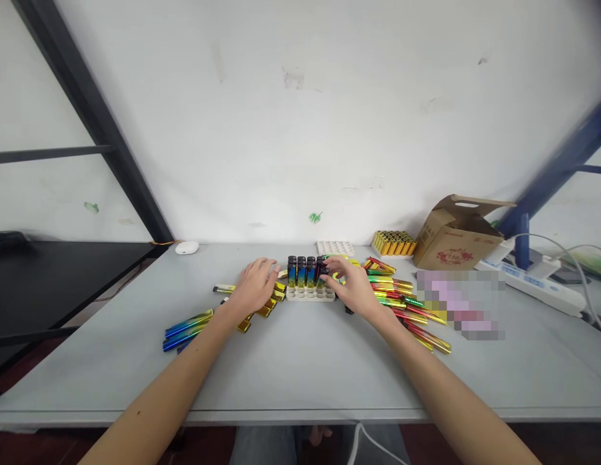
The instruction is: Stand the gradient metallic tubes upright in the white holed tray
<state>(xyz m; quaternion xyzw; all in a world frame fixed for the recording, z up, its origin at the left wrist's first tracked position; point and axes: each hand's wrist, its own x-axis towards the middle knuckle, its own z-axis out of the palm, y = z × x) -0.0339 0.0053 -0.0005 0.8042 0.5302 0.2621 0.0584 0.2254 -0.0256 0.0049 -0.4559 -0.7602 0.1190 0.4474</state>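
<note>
Several lighters (299, 276) with blue-to-yellow shiny bodies and black tops stand upright in rows in a white holed tray (310, 294). At the tray's right end, my right hand (349, 281) has its thumb and fingers around a dark-topped lighter in the row, partly covered by the fingers. My left hand (254, 284) is just left of the tray, over some gold lighters (266, 308) lying flat. Its fingers reach toward the tray and look apart, holding nothing I can see. Blue-and-gold lighters (184, 330) lie beside my left forearm.
Red, green and gold lighters (401, 300) are spread right of my right hand. Against the wall are a white holed tray (335, 248), a tray packed with gold cylinders (395, 243), an open cardboard box (450, 239) and a white case (186, 247). A power strip (537, 287) lies far right.
</note>
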